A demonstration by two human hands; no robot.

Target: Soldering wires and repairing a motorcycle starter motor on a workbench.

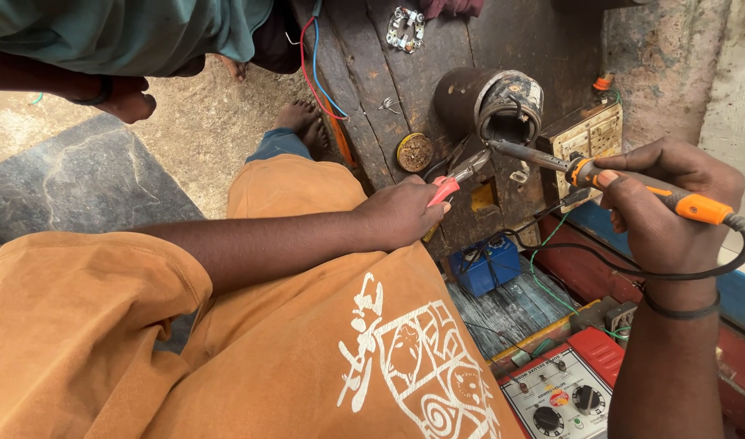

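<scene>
My left hand grips red-handled pliers whose jaws point at the lower rim of a rusty cylindrical motor housing lying on a dark wooden bench. My right hand holds an orange-and-black soldering iron. The iron's metal tip reaches left, close to the plier jaws, just below the housing's open end with its copper windings.
A round brass disc, a switch board, a blue box with wires and a red-and-white meter unit surround the work. Another person in a teal shirt stands at the upper left, hand hanging. A bare foot rests on the floor.
</scene>
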